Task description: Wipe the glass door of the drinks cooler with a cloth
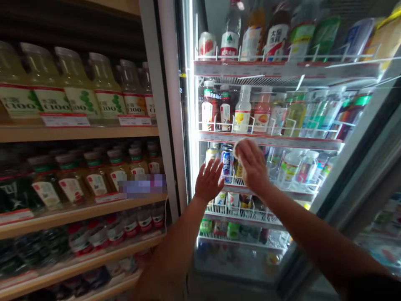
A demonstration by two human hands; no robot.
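Both my arms reach into an open drinks cooler. My left hand has its fingers spread and stretched up, just left of a blue can on the third wire shelf. My right hand is curled around a pale round thing, a can top or cloth, which I cannot make out, in front of the same shelf. Cans and bottles stand in rows on every shelf of the cooler.
The cooler door stands open to the right. Wooden shelves at left carry rows of yellow juice bottles, tea bottles and red-labelled bottles. The grey cooler frame divides both.
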